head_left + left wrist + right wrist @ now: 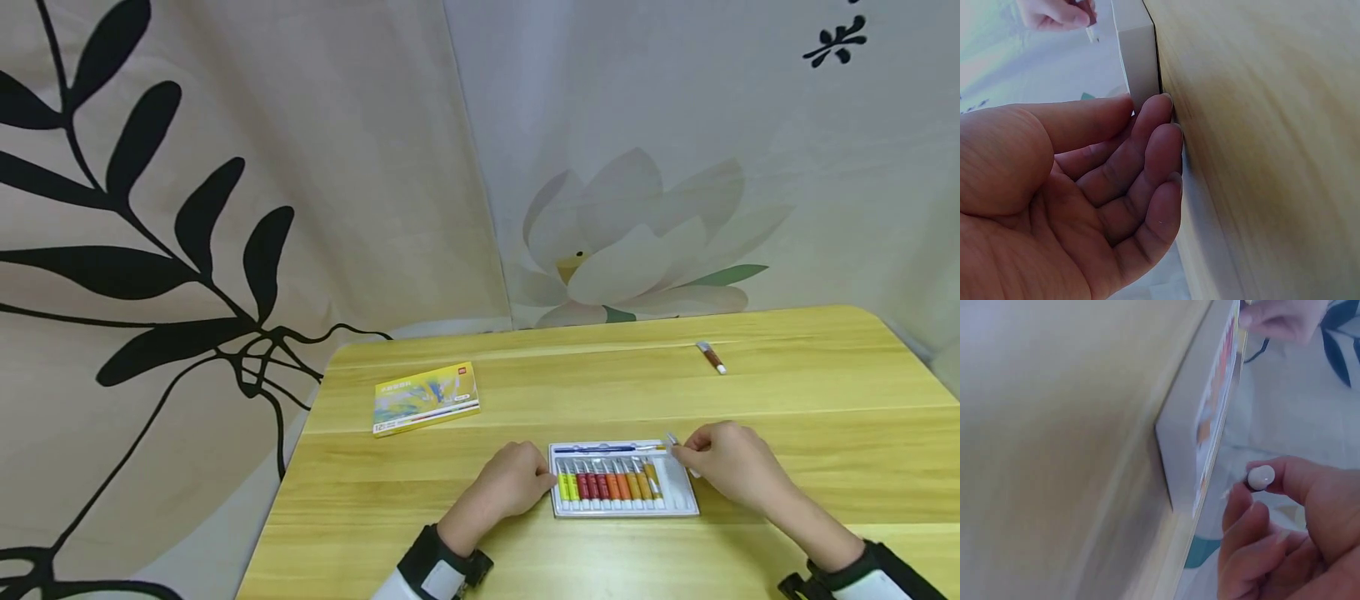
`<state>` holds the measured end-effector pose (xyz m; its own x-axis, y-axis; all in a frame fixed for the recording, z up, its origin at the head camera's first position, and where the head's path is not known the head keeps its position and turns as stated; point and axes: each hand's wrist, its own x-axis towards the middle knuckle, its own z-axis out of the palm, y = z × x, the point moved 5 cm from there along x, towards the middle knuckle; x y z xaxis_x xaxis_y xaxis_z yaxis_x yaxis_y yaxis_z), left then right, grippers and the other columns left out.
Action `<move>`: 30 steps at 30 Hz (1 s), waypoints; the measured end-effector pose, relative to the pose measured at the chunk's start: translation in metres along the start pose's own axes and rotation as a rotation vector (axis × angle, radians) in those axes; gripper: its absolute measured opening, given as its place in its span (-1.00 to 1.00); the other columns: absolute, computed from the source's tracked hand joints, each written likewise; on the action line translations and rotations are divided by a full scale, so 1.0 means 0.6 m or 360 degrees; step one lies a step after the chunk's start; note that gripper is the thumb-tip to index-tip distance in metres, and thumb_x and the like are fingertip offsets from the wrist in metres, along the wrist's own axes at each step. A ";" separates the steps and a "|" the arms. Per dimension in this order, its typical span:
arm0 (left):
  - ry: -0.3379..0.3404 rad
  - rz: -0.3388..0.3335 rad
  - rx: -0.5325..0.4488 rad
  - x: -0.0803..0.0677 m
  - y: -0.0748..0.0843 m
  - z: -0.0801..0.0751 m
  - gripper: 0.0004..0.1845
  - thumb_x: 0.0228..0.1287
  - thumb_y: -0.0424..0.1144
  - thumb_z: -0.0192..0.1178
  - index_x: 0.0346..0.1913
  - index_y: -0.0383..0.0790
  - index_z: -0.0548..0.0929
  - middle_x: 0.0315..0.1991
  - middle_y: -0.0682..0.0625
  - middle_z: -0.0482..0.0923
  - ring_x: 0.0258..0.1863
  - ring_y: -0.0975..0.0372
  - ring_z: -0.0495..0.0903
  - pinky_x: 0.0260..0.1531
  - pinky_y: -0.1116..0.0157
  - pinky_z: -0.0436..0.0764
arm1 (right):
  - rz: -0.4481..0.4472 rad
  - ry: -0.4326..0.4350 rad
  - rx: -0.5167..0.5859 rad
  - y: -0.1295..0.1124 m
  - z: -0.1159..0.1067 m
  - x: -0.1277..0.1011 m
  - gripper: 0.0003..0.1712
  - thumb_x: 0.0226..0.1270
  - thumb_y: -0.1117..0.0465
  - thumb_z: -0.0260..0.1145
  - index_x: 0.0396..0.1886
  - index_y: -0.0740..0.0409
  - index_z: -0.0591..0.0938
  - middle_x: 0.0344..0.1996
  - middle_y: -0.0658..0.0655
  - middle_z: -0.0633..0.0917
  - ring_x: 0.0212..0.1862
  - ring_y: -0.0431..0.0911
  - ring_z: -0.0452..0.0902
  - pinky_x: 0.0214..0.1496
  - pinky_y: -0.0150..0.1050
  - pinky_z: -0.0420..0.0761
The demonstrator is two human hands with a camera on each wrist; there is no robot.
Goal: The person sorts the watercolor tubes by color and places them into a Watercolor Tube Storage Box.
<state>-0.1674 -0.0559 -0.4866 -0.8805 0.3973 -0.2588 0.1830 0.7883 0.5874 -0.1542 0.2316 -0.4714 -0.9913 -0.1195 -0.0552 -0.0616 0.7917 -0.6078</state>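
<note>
Right hand [731, 467] pinching probably a paint tube [681, 454] over tray [678, 498]; left hand [510, 483] relaxed against tray's edge.

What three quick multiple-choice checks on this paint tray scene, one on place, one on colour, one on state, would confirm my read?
1. Where does the loose paint tube lie?
A. Far right part of the table, apart from the tray
B. Inside the tray
C. On the yellow box

2. What colours are the tubes seated in the tray?
A. Blues and greens
B. Yellows, reds and oranges
C. All black

3. What is the right hand doing?
A. Lying flat on the table
B. Gripping the yellow box
C. Pinching a small white-capped tube above the tray's right end

Answers:
1 A, the head view shows it alone near the far edge of the table.
2 B, the row runs yellow through red to orange.
3 C, the white-capped tube sits between its fingers; the left hand touches the tray's left end.
</note>
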 end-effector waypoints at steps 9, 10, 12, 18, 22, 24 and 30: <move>0.0016 0.0034 0.0047 -0.002 0.001 -0.001 -0.52 0.46 -0.22 0.34 -0.71 -0.15 0.59 -0.78 0.17 0.21 -0.73 0.33 0.24 -0.65 0.37 0.21 | -0.0011 -0.0008 -0.0067 -0.023 0.035 -0.028 -0.56 0.31 0.13 0.50 -0.73 -0.05 0.53 -0.77 -0.17 0.33 -0.67 -0.26 0.16 -0.60 -0.38 0.10; 0.0018 0.0036 0.0052 -0.002 0.001 -0.001 -0.52 0.46 -0.22 0.34 -0.72 -0.15 0.59 -0.77 0.17 0.22 -0.73 0.33 0.24 -0.65 0.37 0.21 | 0.0003 -0.0007 -0.0079 -0.024 0.038 -0.029 -0.57 0.31 0.12 0.50 -0.72 -0.05 0.54 -0.77 -0.17 0.32 -0.66 -0.25 0.16 -0.60 -0.37 0.09; 0.0020 0.0038 0.0060 -0.001 0.002 -0.001 -0.50 0.46 -0.22 0.33 -0.73 -0.15 0.57 -0.77 0.18 0.22 -0.73 0.33 0.24 -0.65 0.37 0.20 | 0.0044 -0.0015 -0.0105 -0.024 0.042 -0.030 -0.59 0.31 0.11 0.49 -0.72 -0.06 0.56 -0.77 -0.15 0.31 -0.66 -0.23 0.17 -0.60 -0.36 0.09; 0.0024 0.0041 0.0059 -0.001 0.003 -0.001 -0.51 0.46 -0.22 0.34 -0.72 -0.16 0.58 -0.77 0.18 0.21 -0.73 0.33 0.24 -0.65 0.37 0.20 | 0.0110 -0.0015 -0.0198 -0.026 0.047 -0.029 -0.65 0.33 0.08 0.44 -0.67 -0.07 0.63 -0.75 -0.08 0.39 -0.65 -0.17 0.25 -0.61 -0.30 0.15; 0.0023 0.0044 0.0058 -0.001 0.003 -0.002 -0.50 0.45 -0.22 0.34 -0.73 -0.15 0.57 -0.78 0.18 0.18 -0.74 0.33 0.22 -0.65 0.38 0.19 | 0.0150 -0.0039 -0.0238 -0.027 0.049 -0.026 -0.65 0.35 0.07 0.43 -0.66 -0.05 0.62 -0.74 -0.05 0.39 -0.65 -0.15 0.26 -0.61 -0.28 0.16; 0.0023 0.0045 0.0054 -0.001 0.003 -0.002 -0.50 0.45 -0.22 0.34 -0.73 -0.16 0.58 -0.79 0.19 0.17 -0.74 0.33 0.22 -0.65 0.38 0.19 | 0.0151 -0.0044 -0.0248 -0.026 0.049 -0.025 -0.66 0.35 0.08 0.43 -0.64 -0.03 0.63 -0.73 -0.05 0.40 -0.64 -0.14 0.27 -0.60 -0.27 0.17; 0.0025 0.0045 0.0048 -0.001 0.002 -0.001 -0.52 0.45 -0.22 0.34 -0.72 -0.17 0.60 -0.79 0.19 0.18 -0.74 0.33 0.23 -0.65 0.38 0.19 | 0.0094 -0.0043 -0.0207 -0.023 0.050 -0.030 -0.55 0.38 0.00 0.44 -0.71 -0.07 0.55 -0.76 -0.10 0.36 -0.65 -0.18 0.23 -0.60 -0.30 0.14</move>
<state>-0.1670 -0.0554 -0.4853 -0.8816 0.4120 -0.2302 0.2207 0.7910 0.5706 -0.1323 0.2051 -0.4860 -0.9903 -0.0850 -0.1104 -0.0194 0.8687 -0.4949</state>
